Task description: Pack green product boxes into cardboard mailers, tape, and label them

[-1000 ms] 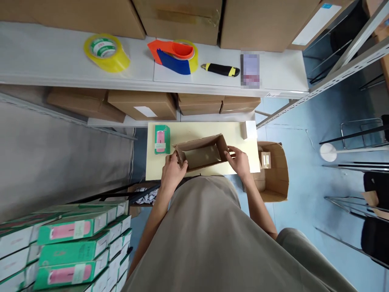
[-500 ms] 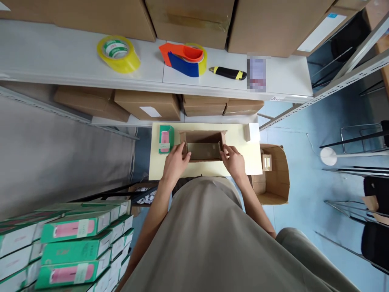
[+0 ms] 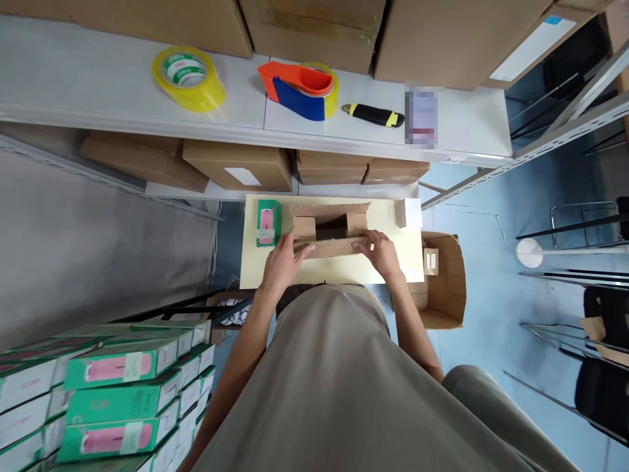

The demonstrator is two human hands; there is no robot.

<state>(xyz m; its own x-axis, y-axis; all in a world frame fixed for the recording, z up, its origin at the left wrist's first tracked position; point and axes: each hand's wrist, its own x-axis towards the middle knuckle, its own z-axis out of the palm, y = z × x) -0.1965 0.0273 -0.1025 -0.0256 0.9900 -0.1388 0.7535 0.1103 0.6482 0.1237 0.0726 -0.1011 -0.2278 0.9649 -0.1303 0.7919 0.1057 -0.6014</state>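
Clock directions are taken from the open carton. Closest to the body, at eight o'clock, a stack of green boxes (image 3: 115, 393) shows pink bottle pictures crossed by pale labels; their small print is too blurred to read. The left hand (image 3: 282, 263) is at the carton's eight o'clock, the right hand (image 3: 382, 257) at its four. Each is moderately spread, thumb on the near flap and fingers by the end; whether they grip or only press, I cannot tell. The open carton (image 3: 331, 248) thus lies between and just beyond them, flaps raised, on a pale yellow table (image 3: 324, 270). At nine o'clock a single green box (image 3: 268, 223) bears the same pink bottle and pale label; near three stands a white box (image 3: 409, 213). A floor carton (image 3: 448, 298) at four o'clock holds a small labelled carton (image 3: 431, 261).

Farther, at ten, a lower-shelf carton (image 3: 238, 164) wears a white label. On the upper shelf (image 3: 472, 124) are a yellow tape roll (image 3: 189, 78), its green-and-white core lettered illegibly, between ten and eleven; an orange-and-blue tape dispenser (image 3: 297, 90) near twelve; a black-and-yellow cutter (image 3: 376, 115) at one; and a pixelated card (image 3: 421, 118) between one and two. Behind, a large carton (image 3: 452, 42) has a white label with a blue mark.
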